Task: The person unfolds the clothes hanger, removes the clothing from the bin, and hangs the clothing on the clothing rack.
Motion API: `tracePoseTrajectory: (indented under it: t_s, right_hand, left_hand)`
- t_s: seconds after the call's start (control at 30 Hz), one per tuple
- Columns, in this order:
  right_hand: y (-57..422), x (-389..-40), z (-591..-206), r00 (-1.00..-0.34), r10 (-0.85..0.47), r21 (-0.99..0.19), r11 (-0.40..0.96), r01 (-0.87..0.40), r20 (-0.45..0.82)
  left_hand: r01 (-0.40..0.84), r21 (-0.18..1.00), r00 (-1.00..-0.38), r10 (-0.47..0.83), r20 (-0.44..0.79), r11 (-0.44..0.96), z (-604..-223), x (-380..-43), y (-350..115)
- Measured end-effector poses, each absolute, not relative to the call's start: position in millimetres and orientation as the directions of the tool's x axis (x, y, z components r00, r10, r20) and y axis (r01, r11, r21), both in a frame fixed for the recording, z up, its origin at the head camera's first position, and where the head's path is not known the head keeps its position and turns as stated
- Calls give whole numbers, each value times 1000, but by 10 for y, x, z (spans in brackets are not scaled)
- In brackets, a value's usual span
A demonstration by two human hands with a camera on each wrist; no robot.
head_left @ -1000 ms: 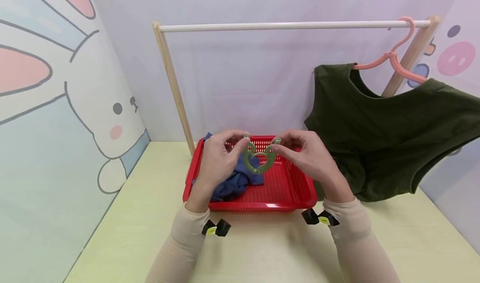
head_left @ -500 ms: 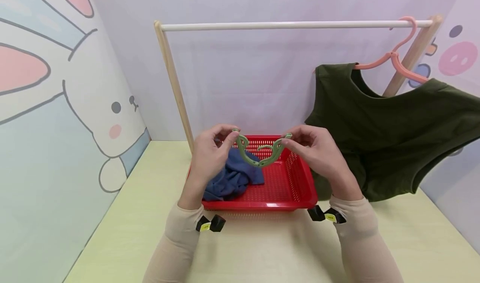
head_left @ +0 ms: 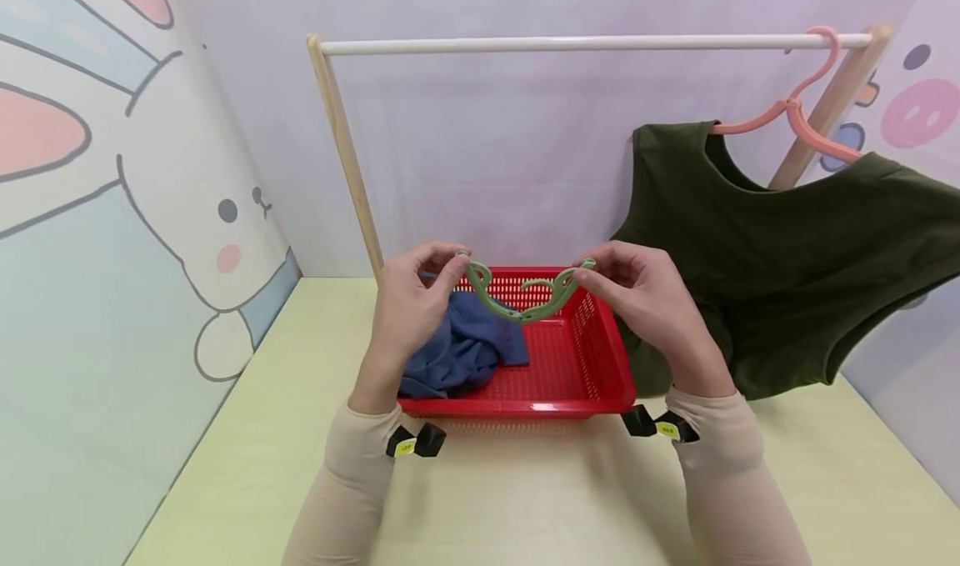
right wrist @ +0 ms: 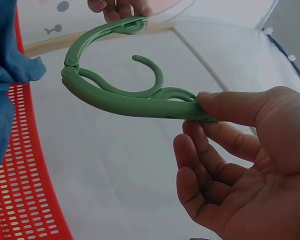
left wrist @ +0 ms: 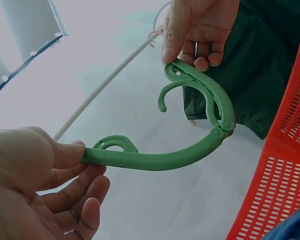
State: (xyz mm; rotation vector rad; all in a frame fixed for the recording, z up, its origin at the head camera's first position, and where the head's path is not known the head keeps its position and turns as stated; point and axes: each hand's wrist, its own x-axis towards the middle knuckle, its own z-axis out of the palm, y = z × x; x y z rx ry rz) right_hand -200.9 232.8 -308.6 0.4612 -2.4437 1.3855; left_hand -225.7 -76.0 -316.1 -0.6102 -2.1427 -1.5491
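Note:
A green folding hanger (head_left: 520,314) is held up over the red basket (head_left: 517,408), its two arms hinged at the middle and spread into a wide curve. My left hand (head_left: 411,299) pinches one arm's end between thumb and fingers. At the other end, my right hand (head_left: 641,299) pinches the second arm the same way. The hanger's hook (left wrist: 163,100) lies folded along the right arm, as the left wrist view shows. Inside the basket's left part a crumpled blue cloth (head_left: 468,345) lies bunched, partly behind my left hand.
Behind the basket stands a rack with a white rail (head_left: 562,44) and wooden posts (head_left: 347,153). From its right end hangs a pink hanger (head_left: 810,124) bearing a dark green sleeveless top (head_left: 780,257). A pale yellow table (head_left: 525,499) lies beneath everything.
Both hands have moved apart and slightly up, swinging the green hanger's arms from a narrow heart shape out to a wide curve. The blue cloth shows more now.

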Motion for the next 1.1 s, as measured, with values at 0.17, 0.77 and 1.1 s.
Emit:
tracePoseTrajectory:
  t_s: [0.17, 0.77, 1.1]
  right_hand:
    - [2338, -2002, -3077, -905, -120, -775, 478, -413, 408]
    - [2449, -1983, -3036, -900, -80, -788, 453, -416, 429]
    - [2505, -1997, -3047, -891, -53, -787, 449, -424, 451]
  left_hand:
    - [562, 779, -823, 95, 560, 279, -3152, -2260, -793]
    - [535, 782, -832, 41, 553, 320, -3115, -2257, -953]
    - [524, 789, -836, 17, 548, 320, -3109, -2272, -1012]
